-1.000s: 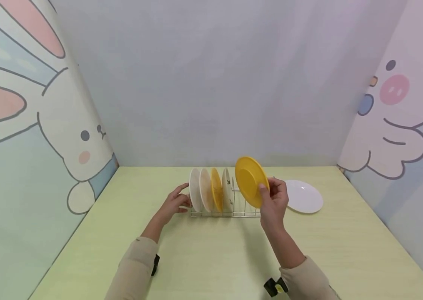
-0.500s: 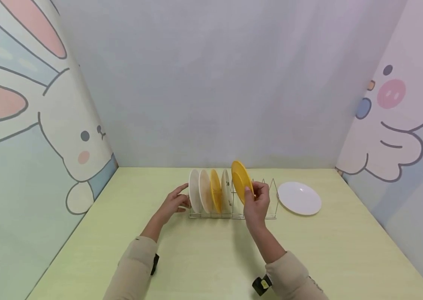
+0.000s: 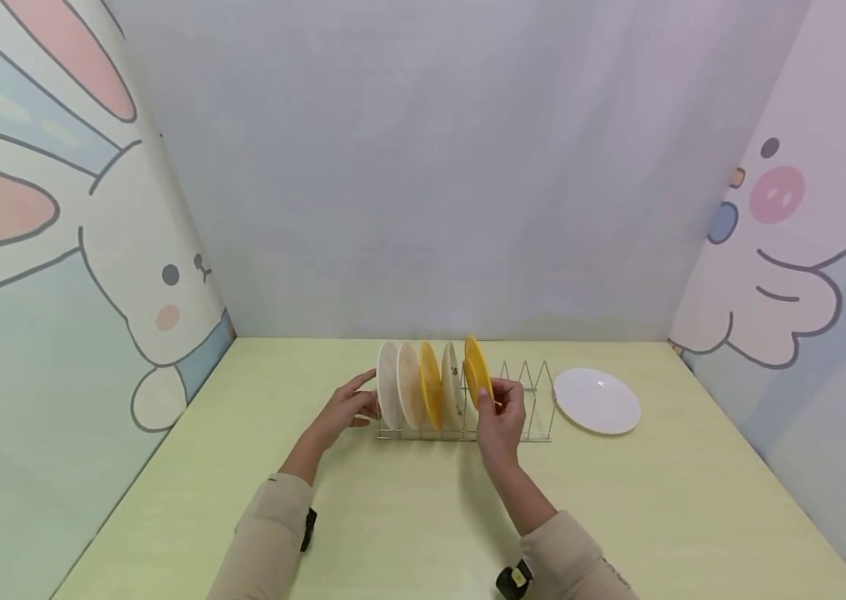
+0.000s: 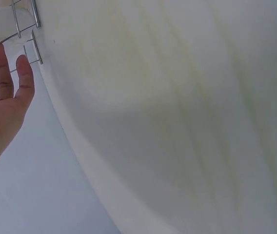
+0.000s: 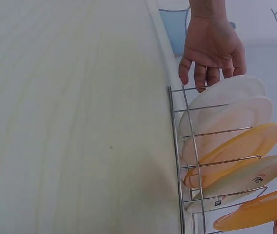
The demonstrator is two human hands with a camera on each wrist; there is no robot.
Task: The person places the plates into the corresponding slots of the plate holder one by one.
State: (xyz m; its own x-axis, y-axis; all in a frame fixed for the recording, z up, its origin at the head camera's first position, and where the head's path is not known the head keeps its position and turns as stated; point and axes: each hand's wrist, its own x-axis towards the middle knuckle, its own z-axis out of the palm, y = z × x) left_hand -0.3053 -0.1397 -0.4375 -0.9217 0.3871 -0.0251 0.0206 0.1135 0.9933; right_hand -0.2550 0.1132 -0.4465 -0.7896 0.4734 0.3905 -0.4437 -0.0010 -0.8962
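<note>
A wire rack (image 3: 507, 439) holds several upright plates: a white plate (image 3: 388, 385) at the left end, a pale one (image 3: 410, 385), a yellow one (image 3: 431, 385) and a cream one with dark marks (image 3: 452, 385). My right hand (image 3: 501, 421) pinches another yellow plate (image 3: 477, 371) by its right edge, just right of the cream plate; in the right wrist view this plate (image 5: 250, 213) tilts at the rack. My left hand (image 3: 340, 412) touches the rack's left end with relaxed fingers, as the left wrist view shows the hand (image 4: 4, 97) against the wires.
A white plate (image 3: 597, 401) lies flat on the pale yellow table (image 3: 407, 517), right of the rack. Behind the table stands a grey wall (image 3: 430, 167); side walls carry a rabbit drawing (image 3: 145, 267) and a pig drawing (image 3: 805, 233).
My right hand has moved left and lower with the yellow plate, which has turned more edge-on and come down beside the cream plate. My left hand has stayed at the rack's left end.
</note>
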